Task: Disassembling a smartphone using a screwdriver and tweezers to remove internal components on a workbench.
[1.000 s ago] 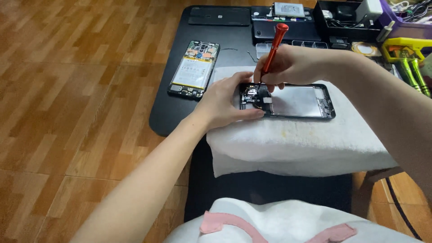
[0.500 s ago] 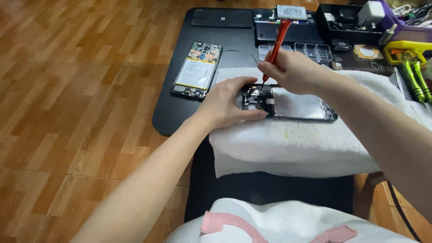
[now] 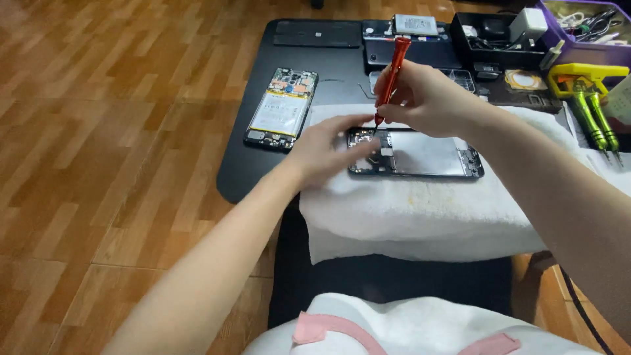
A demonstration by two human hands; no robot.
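Since half a second ago the right hand [image 3: 430,98] has lifted a little with the red screwdriver [image 3: 391,73], tip now at the top left edge of the phone frame [image 3: 420,152] rather than down inside it, and the left hand [image 3: 325,150] has opened flatter over the frame's left end. Right hand fingers closed around the lower shaft of the screwdriver, which stands nearly upright, tilted slightly right at the top. Left hand fingers spread and loose, holding nothing, fingertips resting on the left end of the frame beside the small boards there. Opened phone frame lies flat, long side left to right, on a folded white towel [image 3: 420,217] that sits on the front part of the black desk [image 3: 243,171]. Left of the towel, on the bare desk, a second opened phone [image 3: 281,108] lies with its battery and circuit board facing up, well apart from both hands. Behind it a dark back cover [image 3: 317,33] lies at the far edge. At the far right, a black tray [image 3: 490,33] of small parts, a purple box [image 3: 585,20] of tools and two green-handled screwdrivers [image 3: 595,118] in a yellow holder. Wooden floor [image 3: 112,151] all around the desk. White cloth with pink strips [image 3: 407,329] at the near bottom edge.
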